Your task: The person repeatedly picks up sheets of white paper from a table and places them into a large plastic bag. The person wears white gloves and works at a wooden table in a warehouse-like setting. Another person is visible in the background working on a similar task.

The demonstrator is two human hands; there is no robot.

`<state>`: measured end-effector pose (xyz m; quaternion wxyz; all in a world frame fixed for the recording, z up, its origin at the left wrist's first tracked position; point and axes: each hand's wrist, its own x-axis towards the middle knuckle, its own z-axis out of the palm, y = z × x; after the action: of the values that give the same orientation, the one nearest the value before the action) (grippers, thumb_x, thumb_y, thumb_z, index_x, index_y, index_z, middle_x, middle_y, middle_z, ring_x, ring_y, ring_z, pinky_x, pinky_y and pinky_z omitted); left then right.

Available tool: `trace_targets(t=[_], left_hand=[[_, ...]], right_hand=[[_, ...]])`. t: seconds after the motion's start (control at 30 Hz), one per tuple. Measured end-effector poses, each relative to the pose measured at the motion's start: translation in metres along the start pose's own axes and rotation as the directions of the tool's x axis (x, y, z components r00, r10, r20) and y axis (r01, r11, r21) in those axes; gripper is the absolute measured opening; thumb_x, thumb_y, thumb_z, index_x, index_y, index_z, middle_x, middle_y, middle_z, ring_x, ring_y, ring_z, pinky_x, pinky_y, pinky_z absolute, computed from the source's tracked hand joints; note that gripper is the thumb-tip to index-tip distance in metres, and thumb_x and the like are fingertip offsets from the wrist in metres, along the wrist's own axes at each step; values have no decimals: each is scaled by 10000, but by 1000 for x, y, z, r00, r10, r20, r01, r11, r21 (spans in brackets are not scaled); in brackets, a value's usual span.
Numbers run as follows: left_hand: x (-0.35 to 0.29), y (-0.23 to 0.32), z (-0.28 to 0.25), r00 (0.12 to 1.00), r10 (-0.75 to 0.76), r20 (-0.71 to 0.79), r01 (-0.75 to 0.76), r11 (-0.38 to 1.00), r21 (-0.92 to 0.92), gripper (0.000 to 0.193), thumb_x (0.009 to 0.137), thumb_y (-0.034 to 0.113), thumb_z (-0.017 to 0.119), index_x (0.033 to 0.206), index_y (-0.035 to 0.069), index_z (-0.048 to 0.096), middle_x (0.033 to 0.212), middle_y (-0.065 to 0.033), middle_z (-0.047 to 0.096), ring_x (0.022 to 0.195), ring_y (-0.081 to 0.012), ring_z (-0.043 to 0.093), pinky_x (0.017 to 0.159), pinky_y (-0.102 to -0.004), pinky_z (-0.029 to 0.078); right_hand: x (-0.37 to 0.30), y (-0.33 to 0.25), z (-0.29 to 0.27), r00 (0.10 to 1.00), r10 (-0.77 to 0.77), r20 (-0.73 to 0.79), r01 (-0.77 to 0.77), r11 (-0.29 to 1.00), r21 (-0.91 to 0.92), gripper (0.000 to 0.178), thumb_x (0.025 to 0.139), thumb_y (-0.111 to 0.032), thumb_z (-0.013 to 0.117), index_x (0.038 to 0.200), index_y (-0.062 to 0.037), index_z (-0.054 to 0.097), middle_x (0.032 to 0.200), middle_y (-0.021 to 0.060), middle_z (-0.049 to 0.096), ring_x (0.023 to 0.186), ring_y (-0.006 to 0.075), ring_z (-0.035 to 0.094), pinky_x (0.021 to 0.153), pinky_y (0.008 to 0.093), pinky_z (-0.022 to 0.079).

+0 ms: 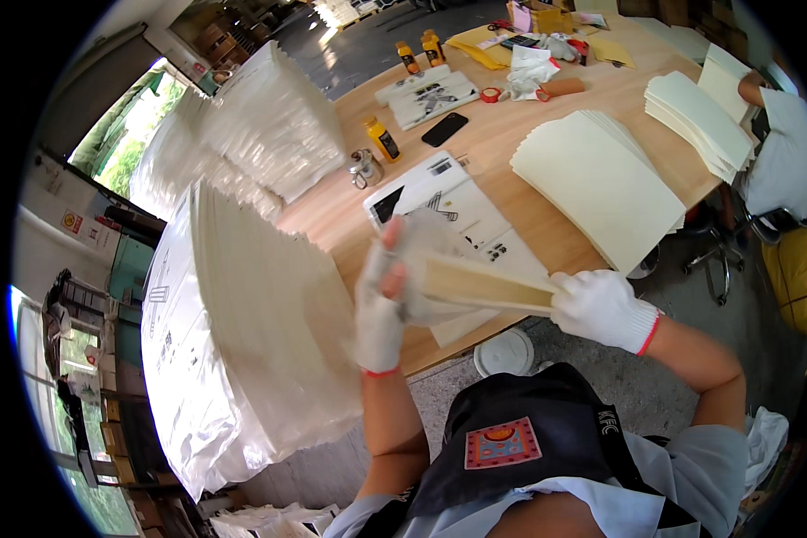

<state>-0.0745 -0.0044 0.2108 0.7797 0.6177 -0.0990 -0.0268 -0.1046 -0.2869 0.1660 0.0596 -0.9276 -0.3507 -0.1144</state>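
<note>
In front of my body, a cream sheet or thin stack of sheets (484, 283) is held up, seen nearly edge-on. My right hand (601, 309), in a white knit glove with a red cuff, is closed on its right end. My left hand (378, 309), gloved the same way with bare fingertips showing, is at the other end; motion smears its fingers, so its grip is unclear. Beneath them on the wooden table lies a white printed plastic bag (453, 202). Right of it rests a fanned stack of cream sheets (596, 184).
A tall stack in white plastic (269, 314) stands close on my left, with wrapped stacks (273, 117) behind. A bottle (381, 139), a metal can (365, 168) and a phone (445, 130) are on the table (332, 224). A co-worker (787, 148) sits at right beside more sheets (698, 121).
</note>
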Motion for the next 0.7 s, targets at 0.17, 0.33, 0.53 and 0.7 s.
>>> trace_targets(t=[0.17, 0.33, 0.53, 0.7], left_hand=[[-53, -48, 49, 963, 16, 269, -176, 794, 582, 581, 851, 43, 549, 1400, 50, 358, 1209, -133, 555, 1108, -175, 528, 914, -307, 422], [-72, -121, 27, 677, 459, 575, -731, 324, 601, 438, 700, 23, 609, 1134, 87, 603, 662, -59, 498, 508, -226, 512, 493, -299, 424], [-6, -65, 99, 796, 392, 461, -605, 526, 597, 441, 683, -23, 537, 1108, 79, 599, 872, -111, 608, 700, -255, 595, 602, -327, 486], [1, -129, 48, 963, 185, 197, -265, 790, 552, 350, 732, 4, 549, 1074, 61, 593, 840, -101, 632, 699, -254, 623, 639, -334, 503]], right_hand=[[41, 3, 9, 939, 15, 344, -122, 949, 291, 277, 823, -302, 592, 747, -39, 634, 675, 104, 632, 638, 262, 642, 578, 379, 502], [53, 42, 123, 938, 175, 299, -344, 385, 856, 278, 851, -293, 563, 968, -60, 658, 897, 147, 635, 878, 221, 620, 751, 376, 484], [91, -5, 128, 931, 362, 56, -309, 694, 650, 277, 801, -265, 604, 996, -71, 639, 996, 155, 605, 982, 263, 572, 858, 405, 437], [69, -39, 100, 971, 233, -54, -204, 923, 325, 304, 744, -248, 657, 987, -69, 622, 1032, 146, 586, 1013, 304, 541, 910, 425, 401]])
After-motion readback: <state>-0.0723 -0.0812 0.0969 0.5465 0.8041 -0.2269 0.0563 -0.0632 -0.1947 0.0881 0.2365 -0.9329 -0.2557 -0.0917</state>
